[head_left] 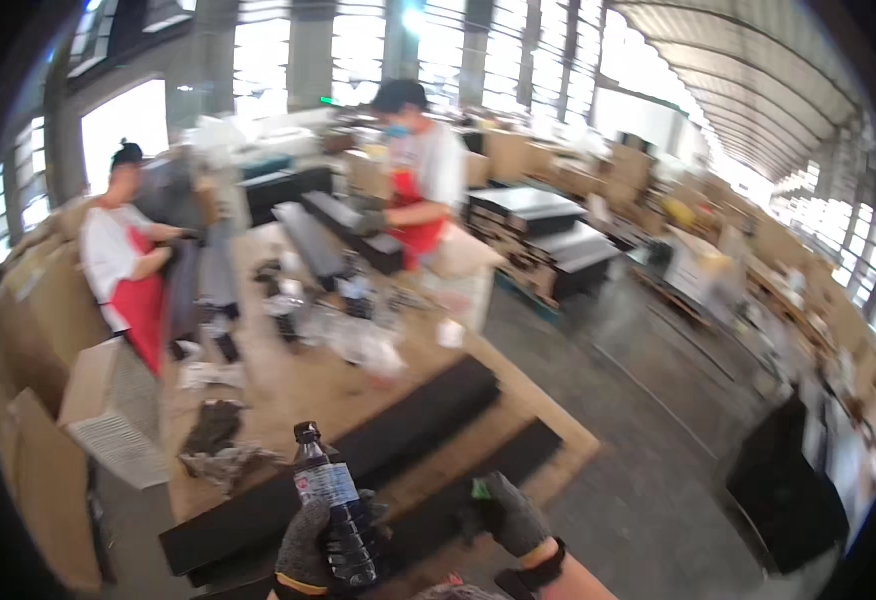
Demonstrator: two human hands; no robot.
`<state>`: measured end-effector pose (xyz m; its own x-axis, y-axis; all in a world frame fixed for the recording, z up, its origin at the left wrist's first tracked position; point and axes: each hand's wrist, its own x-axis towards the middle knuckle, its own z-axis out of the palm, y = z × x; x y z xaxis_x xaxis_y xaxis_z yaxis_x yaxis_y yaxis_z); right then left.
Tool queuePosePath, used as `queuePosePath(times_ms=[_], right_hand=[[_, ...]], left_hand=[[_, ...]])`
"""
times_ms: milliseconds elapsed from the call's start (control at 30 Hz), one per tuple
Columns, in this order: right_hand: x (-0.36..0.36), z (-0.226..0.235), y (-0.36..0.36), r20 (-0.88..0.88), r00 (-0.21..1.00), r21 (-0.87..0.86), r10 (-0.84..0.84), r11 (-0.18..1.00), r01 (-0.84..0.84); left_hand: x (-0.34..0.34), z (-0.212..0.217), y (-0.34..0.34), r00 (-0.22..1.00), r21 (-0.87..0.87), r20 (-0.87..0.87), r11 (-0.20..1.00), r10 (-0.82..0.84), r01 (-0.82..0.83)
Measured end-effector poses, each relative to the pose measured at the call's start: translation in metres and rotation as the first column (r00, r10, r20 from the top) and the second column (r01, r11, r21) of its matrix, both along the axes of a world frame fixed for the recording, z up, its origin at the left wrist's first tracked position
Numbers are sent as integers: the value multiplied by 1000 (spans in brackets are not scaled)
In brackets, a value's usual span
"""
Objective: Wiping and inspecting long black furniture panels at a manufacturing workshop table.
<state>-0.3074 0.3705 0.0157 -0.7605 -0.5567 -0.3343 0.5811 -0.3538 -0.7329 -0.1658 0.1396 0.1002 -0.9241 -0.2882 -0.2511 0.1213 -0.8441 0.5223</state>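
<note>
left hand (304,535) clutched capped plastic bottle (336,505); holding it upright seemed best. right hand (510,518): fingers curled, couldn't tell grasp.

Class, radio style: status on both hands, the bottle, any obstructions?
Left hand gripping capped bottle. Right hand by small green item, grip unclear. Long black boards across table ahead.

bottle (343,515) in left grip (304,540); boards (423,403) on table (548,402); carton (95,382) left of table.
</note>
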Motion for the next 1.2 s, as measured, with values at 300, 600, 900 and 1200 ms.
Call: queuePosePath(times_ms=[300,600,900,1200], right_hand=[[60,-7,119,-194,922,-22,-336,941,338],[92,-31,213,-184,921,118,-345,922,369],[99,-58,251,-132,924,72,-358,927,369],[111,-109,254,9,946,-197,-323,927,318]], left_hand=[[-28,-62,63,612,-449,328,451,-720,771],[-40,-52,171,647,-880,474,-291,-597,376],[-58,-20,227,695,-584,551,-808,-462,-74],[-78,24,287,692,-210,641,-943,-331,-257]])
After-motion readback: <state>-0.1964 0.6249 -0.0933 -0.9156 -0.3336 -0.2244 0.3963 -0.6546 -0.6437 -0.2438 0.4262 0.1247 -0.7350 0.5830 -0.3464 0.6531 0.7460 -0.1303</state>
